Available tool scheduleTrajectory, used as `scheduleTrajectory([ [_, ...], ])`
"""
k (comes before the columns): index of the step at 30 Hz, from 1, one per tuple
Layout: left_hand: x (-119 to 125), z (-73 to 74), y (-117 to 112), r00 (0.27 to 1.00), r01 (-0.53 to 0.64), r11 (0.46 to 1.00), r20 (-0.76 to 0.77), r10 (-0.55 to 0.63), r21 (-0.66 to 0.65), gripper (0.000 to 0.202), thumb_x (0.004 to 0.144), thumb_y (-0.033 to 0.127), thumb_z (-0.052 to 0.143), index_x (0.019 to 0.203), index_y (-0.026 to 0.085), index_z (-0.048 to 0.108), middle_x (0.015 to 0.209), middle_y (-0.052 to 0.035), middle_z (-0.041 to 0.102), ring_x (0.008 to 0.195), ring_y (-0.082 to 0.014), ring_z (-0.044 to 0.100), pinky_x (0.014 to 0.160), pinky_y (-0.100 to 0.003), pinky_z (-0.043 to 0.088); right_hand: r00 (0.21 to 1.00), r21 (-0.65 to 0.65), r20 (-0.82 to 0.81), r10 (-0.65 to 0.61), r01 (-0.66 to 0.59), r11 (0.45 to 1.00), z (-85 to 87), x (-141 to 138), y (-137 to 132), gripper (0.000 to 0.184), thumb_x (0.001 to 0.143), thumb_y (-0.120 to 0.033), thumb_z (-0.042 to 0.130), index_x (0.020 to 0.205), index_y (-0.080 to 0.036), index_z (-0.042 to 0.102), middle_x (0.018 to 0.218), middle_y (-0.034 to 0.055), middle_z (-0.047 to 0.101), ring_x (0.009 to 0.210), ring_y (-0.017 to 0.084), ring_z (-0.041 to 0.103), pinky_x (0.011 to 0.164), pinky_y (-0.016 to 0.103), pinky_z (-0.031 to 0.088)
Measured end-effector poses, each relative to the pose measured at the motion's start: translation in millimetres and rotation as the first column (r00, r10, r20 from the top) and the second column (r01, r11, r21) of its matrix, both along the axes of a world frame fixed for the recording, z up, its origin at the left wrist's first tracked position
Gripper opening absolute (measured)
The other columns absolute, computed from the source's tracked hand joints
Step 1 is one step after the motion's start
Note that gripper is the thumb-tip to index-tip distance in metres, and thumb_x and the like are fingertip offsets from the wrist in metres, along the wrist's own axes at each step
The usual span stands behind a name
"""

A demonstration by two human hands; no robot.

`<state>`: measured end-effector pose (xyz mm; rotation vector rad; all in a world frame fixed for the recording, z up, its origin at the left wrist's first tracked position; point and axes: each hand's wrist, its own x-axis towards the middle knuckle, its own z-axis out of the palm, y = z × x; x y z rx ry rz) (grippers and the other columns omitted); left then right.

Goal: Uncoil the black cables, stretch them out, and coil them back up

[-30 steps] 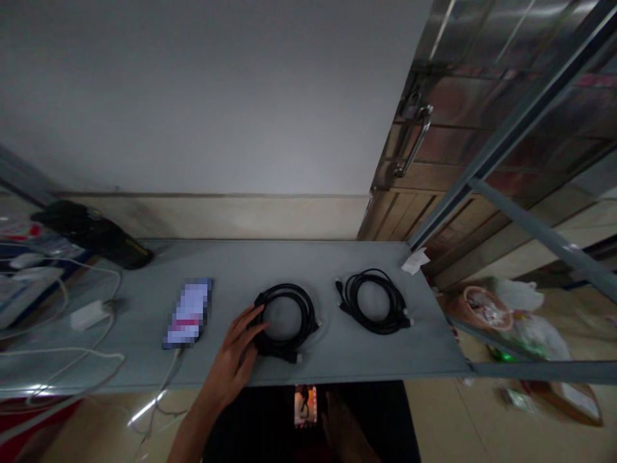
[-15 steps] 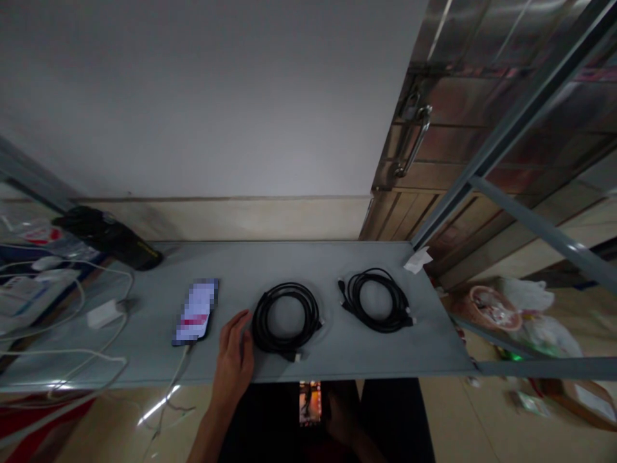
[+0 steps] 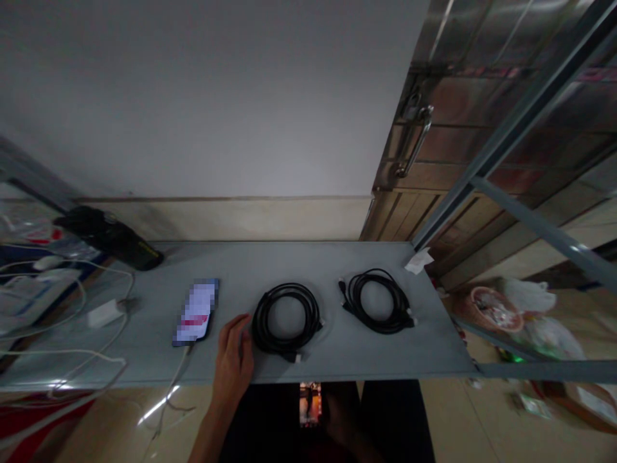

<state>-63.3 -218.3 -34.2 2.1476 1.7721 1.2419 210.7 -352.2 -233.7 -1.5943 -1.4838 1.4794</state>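
My left hand (image 3: pixel 234 352) rests at the front of the grey shelf (image 3: pixel 337 357), fingers loosely curved and thumb a little apart, holding nothing. Its fingertips lie beside the left edge of a coiled black cable (image 3: pixel 260 325); whether they touch it I cannot make out. A second, thinner black cable coil (image 3: pixel 400 308) lies to the right, its plugs sticking out. Below the shelf edge, in the dark over my lap, a lit phone (image 3: pixel 310 404) shows an orange picture. My right hand (image 3: pixel 340 415) is right beside that phone; its fingers are lost in shadow.
Left of my hand lies another phone (image 3: pixel 196 312) with a white cable plugged in. Farther left are a white charger (image 3: pixel 105 314), tangled white cords and a black bottle (image 3: pixel 113 239). White paper (image 3: pixel 418 260) sits by the metal post. A pink basket (image 3: pixel 494 308) stands right.
My left hand's fingers have settled very slightly lower. The picture on the lap phone has changed, and my right hand beside it has shifted a little. Both cable coils lie as before.
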Motion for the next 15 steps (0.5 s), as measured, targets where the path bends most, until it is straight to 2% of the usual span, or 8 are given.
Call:
scheduleTrajectory([
  [5,0.8,-0.1,0.0,1.0,-0.01,1.0,0.0,0.01,-0.002,0.034,0.117,0.029,0.045,0.147,0.026,0.06,0.144,-0.0142,0.066,0.137,-0.03,0.066,0.119,-0.054,0.057,1.0,0.002,0.01,0.003,-0.003,1.0,-4.2,1.0,-2.8,0.037,0.082,-0.044,0.075,0.114,-0.031,0.088,0.123,0.0117,0.086,0.121,0.042,0.079,0.109,0.058,0.057],
  [10,0.7,0.0,0.2,1.0,-0.013,1.0,0.0,0.013,0.001,0.033,0.116,0.028,0.046,0.146,0.026,0.061,0.142,-0.0138,0.067,0.136,-0.0299,0.067,0.119,-0.053,0.057,0.999,0.01,0.03,0.019,-0.019,1.0,-7.4,2.8,-3.9,0.048,0.08,-0.031,0.073,0.126,-0.024,0.086,0.135,0.0164,0.083,0.13,0.042,0.076,0.116,0.056,0.055],
  [15,2.5,6.7,-6.3,1.0,0.024,0.997,0.006,-0.025,0.073,0.032,0.114,0.021,0.05,0.141,0.025,0.064,0.136,-0.0123,0.069,0.129,-0.029,0.069,0.113,-0.05,0.059,0.997,0.009,0.071,0.001,-0.001,1.0,-8.9,1.5,-3.8,0.05,0.077,-0.022,0.074,0.126,-0.021,0.087,0.132,0.0189,0.084,0.127,0.041,0.078,0.116,0.054,0.056],
])
